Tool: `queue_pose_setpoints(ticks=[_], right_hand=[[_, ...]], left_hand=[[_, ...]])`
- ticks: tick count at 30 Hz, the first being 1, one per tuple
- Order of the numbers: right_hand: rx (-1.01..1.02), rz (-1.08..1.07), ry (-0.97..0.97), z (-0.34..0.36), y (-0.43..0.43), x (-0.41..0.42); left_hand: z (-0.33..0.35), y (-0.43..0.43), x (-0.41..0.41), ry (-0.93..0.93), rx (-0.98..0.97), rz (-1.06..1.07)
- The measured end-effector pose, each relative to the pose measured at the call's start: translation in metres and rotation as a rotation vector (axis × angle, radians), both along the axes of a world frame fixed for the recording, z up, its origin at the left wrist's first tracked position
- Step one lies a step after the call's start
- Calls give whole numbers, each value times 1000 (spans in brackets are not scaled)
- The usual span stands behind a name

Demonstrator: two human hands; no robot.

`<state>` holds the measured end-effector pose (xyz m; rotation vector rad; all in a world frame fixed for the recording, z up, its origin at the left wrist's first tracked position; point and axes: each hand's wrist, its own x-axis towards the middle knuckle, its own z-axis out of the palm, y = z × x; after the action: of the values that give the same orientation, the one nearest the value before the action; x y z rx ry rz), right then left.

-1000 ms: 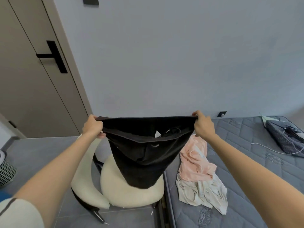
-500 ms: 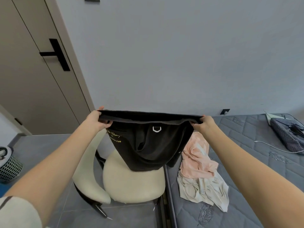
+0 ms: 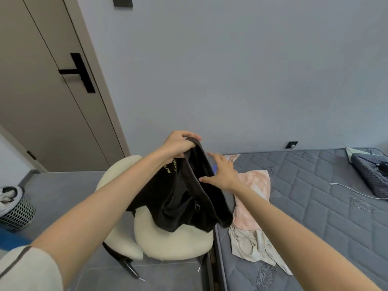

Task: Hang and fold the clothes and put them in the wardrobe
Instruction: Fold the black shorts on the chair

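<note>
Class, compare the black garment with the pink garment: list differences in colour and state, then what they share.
The black garment hangs from the left hand, which grips it; the pink garment lies on the mattress. The black garment bears yellow lettering; the pink garment shows none. Both are crumpled, not folded.

chair (image 3: pixel 172 238) left of mattress (image 3: pixel 315 206) | clothes (image 3: pixel 252 217) on mattress

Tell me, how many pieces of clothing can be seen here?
3 for sure: a black garment gripped by the left hand above the chair, a pink garment on the mattress, and a beige garment touching it. The basket may hide more.
</note>
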<state>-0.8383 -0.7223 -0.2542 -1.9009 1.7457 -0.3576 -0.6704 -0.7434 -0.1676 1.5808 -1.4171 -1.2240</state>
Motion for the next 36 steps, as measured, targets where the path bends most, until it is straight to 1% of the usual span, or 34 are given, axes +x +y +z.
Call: queue_pose_setpoints(ticks=[3, 4, 5, 6, 8, 9, 11, 13, 16, 17, 19, 21, 22, 23, 25, 26, 27, 28, 29, 31, 33, 36], right_hand=[[-3, -18, 63, -7, 2, 9], [-50, -52, 87, -8, 2, 5], [-106, -95, 104, -8, 2, 0], [-154, -143, 106, -6, 1, -7], [-252, -240, 38, 4, -4, -17], [-307, -277, -16, 11, -9, -20], [-374, -313, -96, 25, -19, -23], [-374, -342, -181, 37, -28, -29], [-350, -416, -390, 51, -34, -41], [-372, -454, -441, 54, -34, -44], [-451, -523, -494, 57, -34, -51], [-477, -547, -431, 55, -32, -62], [-439, -545, -344, 51, -31, -70], [-354, -537, -226, 48, -29, -78], [-107, -460, 9, 41, -23, -89], [16, -410, 36, 39, -19, -92], [125, -382, -9, 37, -17, -91], [216, -382, -94, 36, -15, -90], [282, -407, -220, 35, -15, -88], [361, -506, -565, 33, -17, -85], [430, -627, -923, 33, -18, -83], [483, -850, -1348, 31, -19, -80]], left_hand=[[5, 5, 0, -29, -59, -90], [8, 5, 7, -106, -132, -112], [11, 5, 18, -258, -231, -133], [13, 5, 30, -460, -333, -152], [10, 8, 55, -845, -471, -159], [4, 9, 67, -966, -488, -145], [-10, 11, 88, -1095, -437, -102], [-23, 14, 109, -1148, -363, -49], [-40, 16, 131, -1206, -285, 26], [-44, 15, 135, -1188, -254, 60], [-48, 11, 139, -1060, -171, 152], [-48, 7, 143, -897, -43, 237], [-48, 6, 144, -822, 22, 270], [-49, 4, 146, -740, 83, 299], [-52, 0, 147, -570, 202, 345], [-55, -1, 146, -461, 261, 362], [-58, -2, 144, -311, 322, 384], [-60, -1, 140, -123, 381, 421], [-62, 0, 138, 55, 416, 473], [-66, 0, 137, 302, 422, 566], [-69, -3, 143, 457, 430, 619], [-70, -3, 152, 609, 460, 651]])
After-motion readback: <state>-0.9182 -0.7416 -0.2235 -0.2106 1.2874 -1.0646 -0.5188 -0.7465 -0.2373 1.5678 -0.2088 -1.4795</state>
